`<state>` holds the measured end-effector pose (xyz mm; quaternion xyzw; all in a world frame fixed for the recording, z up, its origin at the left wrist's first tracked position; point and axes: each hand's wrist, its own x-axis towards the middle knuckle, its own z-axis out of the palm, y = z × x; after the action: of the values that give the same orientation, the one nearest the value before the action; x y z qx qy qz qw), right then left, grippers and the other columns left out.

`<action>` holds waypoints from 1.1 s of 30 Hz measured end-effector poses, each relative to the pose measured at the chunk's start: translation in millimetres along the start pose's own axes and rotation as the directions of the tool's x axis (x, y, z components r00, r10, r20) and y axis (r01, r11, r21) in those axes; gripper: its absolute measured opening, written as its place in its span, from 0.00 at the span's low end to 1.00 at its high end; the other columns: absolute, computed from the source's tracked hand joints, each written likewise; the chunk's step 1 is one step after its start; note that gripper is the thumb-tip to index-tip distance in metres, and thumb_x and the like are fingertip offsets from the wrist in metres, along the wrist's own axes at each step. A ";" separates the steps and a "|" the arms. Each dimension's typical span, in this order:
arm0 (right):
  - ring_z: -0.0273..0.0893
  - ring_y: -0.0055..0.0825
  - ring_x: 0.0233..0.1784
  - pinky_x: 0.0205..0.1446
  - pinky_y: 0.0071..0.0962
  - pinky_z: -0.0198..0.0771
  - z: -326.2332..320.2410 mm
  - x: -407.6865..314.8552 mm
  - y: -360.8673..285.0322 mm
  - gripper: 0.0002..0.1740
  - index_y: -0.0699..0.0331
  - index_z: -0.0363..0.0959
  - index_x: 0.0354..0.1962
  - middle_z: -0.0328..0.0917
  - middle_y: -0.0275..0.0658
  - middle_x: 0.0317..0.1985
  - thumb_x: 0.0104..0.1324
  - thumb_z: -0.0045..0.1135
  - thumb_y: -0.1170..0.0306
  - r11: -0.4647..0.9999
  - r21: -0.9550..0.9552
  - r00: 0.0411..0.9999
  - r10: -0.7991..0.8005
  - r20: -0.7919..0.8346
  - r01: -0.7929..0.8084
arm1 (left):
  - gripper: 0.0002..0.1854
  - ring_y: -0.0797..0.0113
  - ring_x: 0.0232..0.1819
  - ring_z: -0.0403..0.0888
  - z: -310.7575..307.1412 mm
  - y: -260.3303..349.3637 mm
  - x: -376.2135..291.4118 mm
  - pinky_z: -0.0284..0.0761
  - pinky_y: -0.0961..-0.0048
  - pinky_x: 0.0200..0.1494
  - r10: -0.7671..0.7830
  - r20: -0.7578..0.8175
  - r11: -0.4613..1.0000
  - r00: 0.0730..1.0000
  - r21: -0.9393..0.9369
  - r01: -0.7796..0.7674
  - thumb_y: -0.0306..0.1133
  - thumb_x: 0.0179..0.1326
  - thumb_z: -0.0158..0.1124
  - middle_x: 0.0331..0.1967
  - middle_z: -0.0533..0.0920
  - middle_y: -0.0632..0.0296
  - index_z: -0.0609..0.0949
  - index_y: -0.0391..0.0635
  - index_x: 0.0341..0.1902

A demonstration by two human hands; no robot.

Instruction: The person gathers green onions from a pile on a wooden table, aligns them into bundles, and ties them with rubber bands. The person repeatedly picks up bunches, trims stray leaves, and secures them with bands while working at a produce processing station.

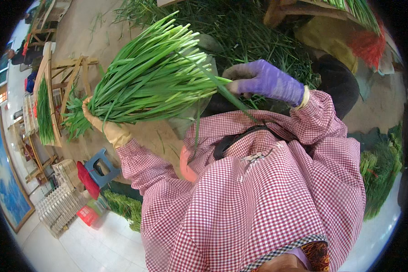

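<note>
My left hand [100, 122], in a pale yellow glove, is closed round the leafy end of a large bundle of green garlic chives [149, 74]. The pale cut ends of the bundle fan out towards the upper right. At those ends is my right hand [258, 81], in a purple knit glove with dirty fingertips, its fingers pinching a few stalk ends. A long loose leaf [233, 98] hangs below the right fingers. I wear a red-and-white checked smock [258, 190].
Loose leaves [265, 40] heap up beyond the hands. Wooden stands [76, 78] hold chives at the left, near a blue plastic stool [102, 168], a red cushion [88, 180] and a white radiator [59, 207]. More chives [380, 170] lie at the right.
</note>
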<state>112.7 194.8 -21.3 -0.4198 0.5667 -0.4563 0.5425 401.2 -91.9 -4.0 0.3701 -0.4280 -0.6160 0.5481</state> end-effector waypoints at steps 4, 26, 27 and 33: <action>0.70 0.10 0.28 0.33 0.12 0.66 18.8 22.7 -7.6 0.18 0.64 0.79 0.47 0.79 0.29 0.29 0.67 0.58 0.59 0.997 0.031 0.966 0.072 -0.247 -0.066 | 0.12 0.71 0.49 0.76 -0.2 3.5 -2.7 0.73 0.67 0.57 -0.029 0.051 0.997 0.998 -0.073 0.033 0.44 0.67 0.55 0.42 0.77 0.72 0.76 0.52 0.46; 0.76 0.22 0.42 0.49 0.23 0.69 -244.4 -121.8 -100.5 0.25 0.66 0.70 0.56 0.79 0.35 0.37 0.69 0.55 0.57 0.671 -0.685 0.359 -0.587 -0.725 -0.286 | 0.15 0.64 0.53 0.74 -6.3 -1.4 -1.7 0.73 0.59 0.57 -0.107 0.137 0.992 0.985 -0.058 0.115 0.45 0.68 0.51 0.49 0.75 0.65 0.75 0.52 0.52; 0.76 0.28 0.48 0.54 0.26 0.69 -249.4 -114.2 -97.4 0.27 0.65 0.69 0.57 0.80 0.39 0.42 0.68 0.55 0.56 0.470 -0.759 0.364 -0.680 -0.637 -0.450 | 0.16 0.63 0.53 0.74 -3.9 0.2 -6.3 0.73 0.58 0.56 -0.144 0.103 0.987 0.984 -0.060 0.151 0.48 0.66 0.52 0.48 0.76 0.65 0.75 0.53 0.50; 0.67 0.35 0.64 0.68 0.33 0.60 -92.6 -19.5 -26.9 0.30 0.60 0.67 0.62 0.73 0.40 0.59 0.67 0.56 0.54 0.491 -0.849 0.909 -0.233 -0.345 -0.196 | 0.11 0.71 0.48 0.75 5.8 7.4 -7.9 0.70 0.68 0.59 -0.095 0.013 0.968 0.995 -0.232 0.095 0.40 0.69 0.54 0.42 0.77 0.69 0.76 0.52 0.49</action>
<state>21.0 213.2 8.9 -0.5342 0.8151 -0.1912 0.1168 399.4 -83.6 4.9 0.3230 -0.3352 -0.6875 0.5573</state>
